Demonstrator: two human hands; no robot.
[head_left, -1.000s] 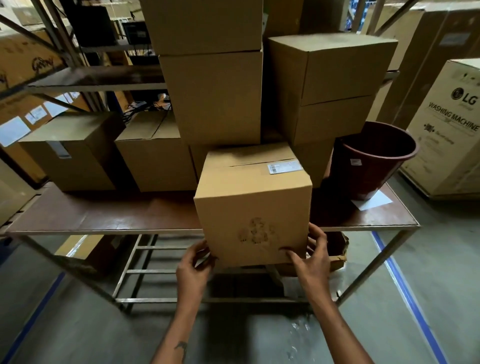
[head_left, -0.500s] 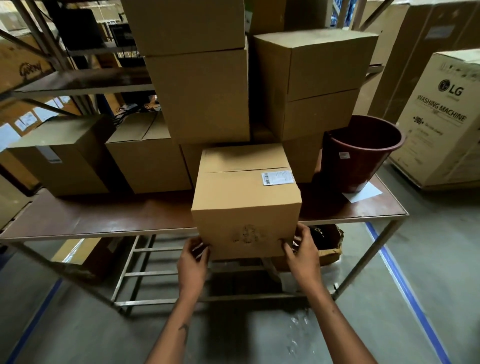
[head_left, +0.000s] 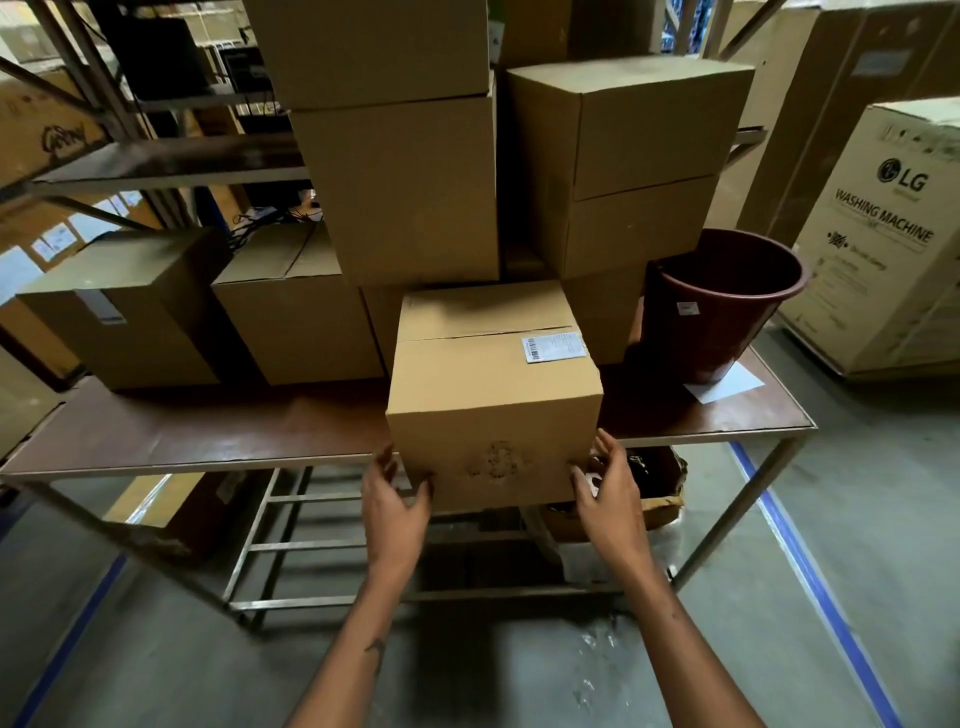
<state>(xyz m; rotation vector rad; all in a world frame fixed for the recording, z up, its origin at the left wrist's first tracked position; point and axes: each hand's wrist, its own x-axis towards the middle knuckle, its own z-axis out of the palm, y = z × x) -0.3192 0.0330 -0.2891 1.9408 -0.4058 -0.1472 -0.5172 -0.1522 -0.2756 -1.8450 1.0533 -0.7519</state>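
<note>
Off the right end of the table (head_left: 234, 431), on the floor, a tall washing-machine carton (head_left: 883, 249), the bulkiest piece in sight. Next in size, the long brown-topped table on its metal frame. Along its back edge, two piles of plain cartons: the centre stack (head_left: 410, 192) and, just beside it, the right stack (head_left: 639, 156). Toward the back left corner, side by side, the left carton (head_left: 119, 322) and the second carton (head_left: 296, 322).

At the middle of the front edge, just in front of the centre stack, the cardboard box (head_left: 493, 415), upright, top flaps closed, near face jutting out past the front edge. Resting on the top or carried clear of it: cannot tell.

Near the back right corner, a dark red bucket (head_left: 722, 301), upright, just beside the right stack. Below the table near its right end, a low torn box (head_left: 654, 493), partly hidden.

At the cardboard box's lower left corner, the left hand (head_left: 392, 504), spread wide, fingers nearly straight along the left side, thumb on the near face. At the lower right corner, the right hand (head_left: 610, 499), likewise spread, thumb on the near face, fingers beside the right side; contact there hard to make out.

At the bucket's foot, toward the right edge, a white sheet of paper (head_left: 724, 387). Smallest, a white barcode label (head_left: 553, 347) on the cardboard box's top, near its right edge.
</note>
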